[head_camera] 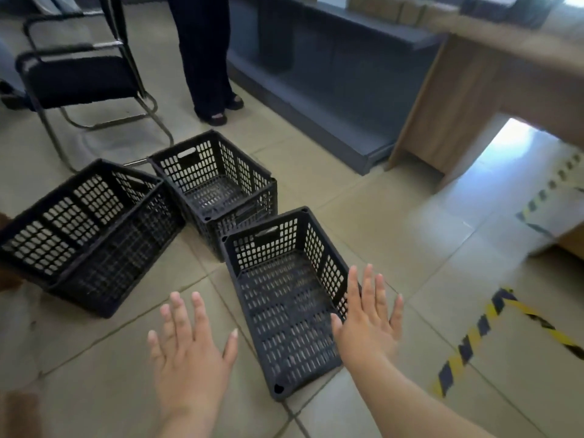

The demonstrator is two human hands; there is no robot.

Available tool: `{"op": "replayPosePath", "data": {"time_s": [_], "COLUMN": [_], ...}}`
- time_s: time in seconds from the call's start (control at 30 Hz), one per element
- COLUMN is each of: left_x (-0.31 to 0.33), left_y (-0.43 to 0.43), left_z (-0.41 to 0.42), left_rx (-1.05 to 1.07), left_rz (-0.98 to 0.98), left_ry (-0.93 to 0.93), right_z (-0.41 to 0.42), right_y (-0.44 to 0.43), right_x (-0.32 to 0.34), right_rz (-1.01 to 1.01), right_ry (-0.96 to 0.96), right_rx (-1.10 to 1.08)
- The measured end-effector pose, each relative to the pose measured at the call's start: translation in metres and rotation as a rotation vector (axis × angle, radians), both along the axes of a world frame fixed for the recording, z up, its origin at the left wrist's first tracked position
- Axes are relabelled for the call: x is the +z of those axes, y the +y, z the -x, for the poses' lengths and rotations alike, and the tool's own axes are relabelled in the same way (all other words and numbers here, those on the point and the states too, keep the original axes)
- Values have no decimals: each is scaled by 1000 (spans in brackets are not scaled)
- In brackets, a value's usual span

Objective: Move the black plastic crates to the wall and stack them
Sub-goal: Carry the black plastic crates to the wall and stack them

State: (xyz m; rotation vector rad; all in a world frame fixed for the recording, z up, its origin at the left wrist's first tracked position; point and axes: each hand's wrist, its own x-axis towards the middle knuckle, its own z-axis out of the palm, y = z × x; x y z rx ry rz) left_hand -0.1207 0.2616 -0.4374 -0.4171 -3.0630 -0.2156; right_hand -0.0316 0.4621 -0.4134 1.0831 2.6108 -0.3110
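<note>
Head view showed 3 black plastic crates on the tiled floor, none yet stacked. The near crate (286, 298) lay directly ahead of the person, its long axis running away from them and slightly leftward, its near corner closest to the body. The right hand (368, 327) hovered over that crate's right long wall, fingers spread and holding nothing; whether the palm touched the rim could not be told. The left hand (189, 352) hung over bare floor just left of the crate, likewise splayed and empty, apart from the left wall. So the right hand was the nearer one, and the crate sat between the 2 hands, offset toward the right.

The middle crate (218, 188) stood just beyond, its corner touching or nearly touching the near crate's far end. The left crate (88, 235) sat tilted, beside the middle one. My judgement: the left grip needed to travel rightward to the opposite long wall before any lift. A chair (79, 77) and a standing person's legs (205, 58) were behind.
</note>
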Motion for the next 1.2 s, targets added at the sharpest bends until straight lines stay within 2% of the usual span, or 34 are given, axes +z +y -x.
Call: {"op": "replayPosePath", "data": {"time_s": [0.07,0.17,0.3,0.47,0.5,0.57,0.6,0.63,0.67,0.7,0.73,0.87,1.07,1.2], "left_x": [-12,-29,-41,-64,-66,-80,-83,-88,-90,-91,-90,-98,-113,-117], "left_y": [10,18,26,54,63,87,97,107,116,124,133,173,203,223], "left_z": [18,49,77,95,100,108,110,110,108,105,102,74,7,-35], "left_rx": [-37,-74,-84,-15,-16,-21,43,124,159,272,354,586,867,993], "left_rz": [47,1,-3,141,145,54,71,17,58,54,18,-55,54,19], "left_ry": [-12,5,-156,-327,-322,-142,-192,-202,-177,-330,-391,-322,-228,-329], "right_z": [15,43,85,137,147,167,178,188,197,205,212,232,242,244], "right_y": [10,22,42,84,96,122,135,149,163,176,189,229,243,245], "right_x": [-6,-14,-20,-36,-44,-58,-64,-69,-73,-79,-86,-113,-111,-109], "right_rz": [19,17,-15,-52,-62,-74,-94,-117,-120,-118,-128,-154,-45,-56], "right_ry": [-28,-23,13,57,71,120,166,192,191,203,229,285,85,55], "right_rx": [-32,-76,-40,78,110,180,222,269,319,375,434,688,868,975]}}
